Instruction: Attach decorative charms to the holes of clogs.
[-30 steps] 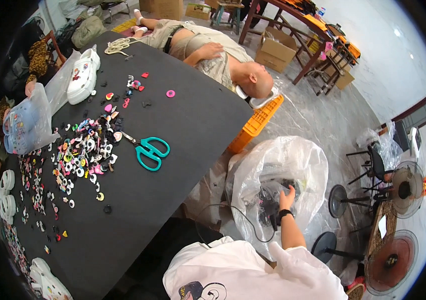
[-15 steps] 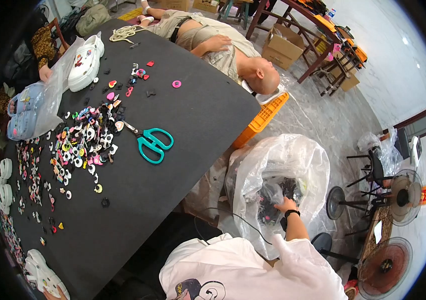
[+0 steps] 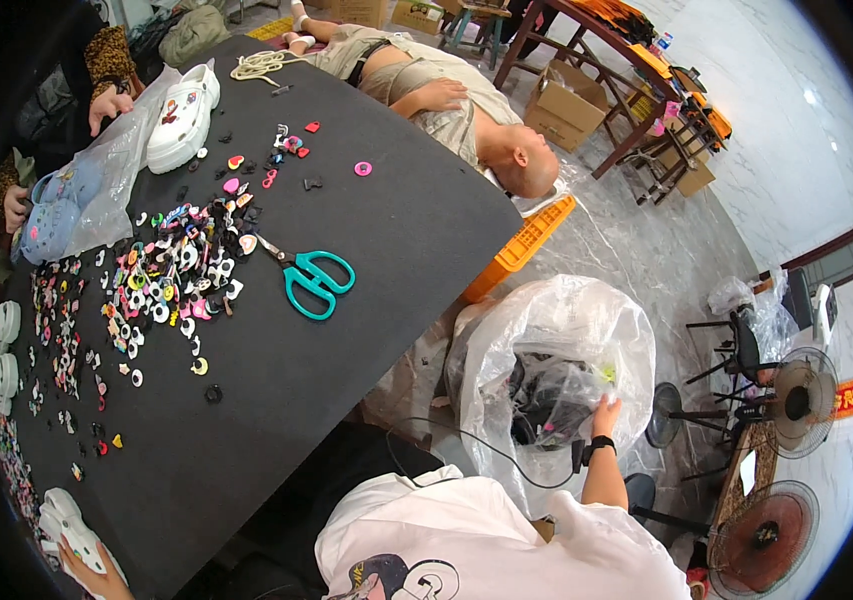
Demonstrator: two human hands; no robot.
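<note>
At the lower left, my left hand grips a white clog by the edge of the black table, fingers laid over its side. My right hand, a black band on its wrist, is inside the mouth of a large sack lined with clear plastic. Its fingers are closed on a thin clear plastic bag, though the fingertips are partly hidden. Dark items in smaller clear bags lie within the sack.
Shoe charms lie heaped on the table beside teal-handled scissors. Farther off are a white clog, blue clogs and a co-worker's hand. A person lies beyond the table. Fans stand right.
My right hand has shifted right within the sack, toward its side. A co-worker's hand has lifted off the plastic bag, and another now shows at the blue clogs. My left hand stays on its clog.
</note>
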